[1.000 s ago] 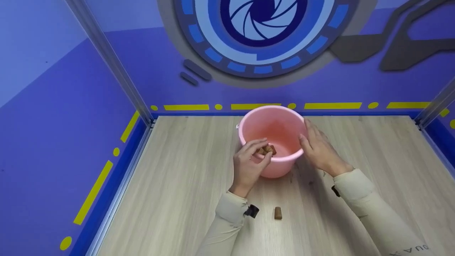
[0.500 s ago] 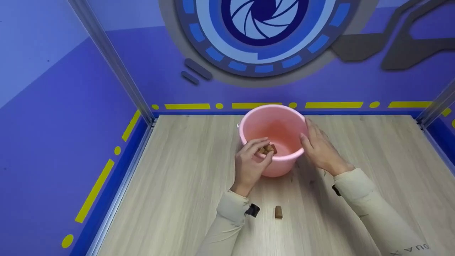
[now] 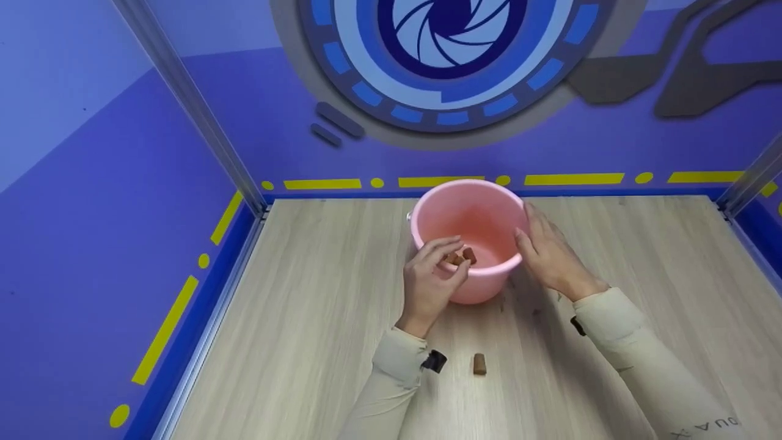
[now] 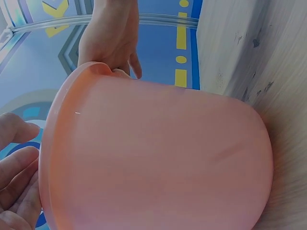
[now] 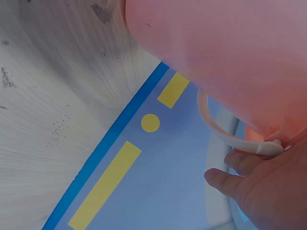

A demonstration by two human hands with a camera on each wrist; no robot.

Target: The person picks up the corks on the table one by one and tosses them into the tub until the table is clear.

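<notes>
A pink bucket (image 3: 479, 287) stands upright on the table, its mouth facing up toward the head camera. My left hand (image 3: 427, 278) reaches over its near left rim, thumb and fingers apart, with nothing seen between them in the left wrist view. Beyond those fingertips, several small brown blocks (image 3: 469, 255) lie low inside the bucket, partly hidden by the hand. My right hand (image 3: 550, 256) grips the right side of the rim, thumb at the inner edge and fingers outside. Beside it in the right wrist view is the white bucket handle (image 5: 223, 132).
One more small brown block (image 3: 479, 364) lies on the wooden table (image 3: 293, 342) in front of the bucket, between the forearms. A blue printed wall (image 3: 342, 159) rises right behind the bucket, and another wall (image 3: 110, 201) borders the left side.
Among the brown blocks in the bucket, one now lies slightly apart to the right of the others. Both hands and the bucket hold their places.
</notes>
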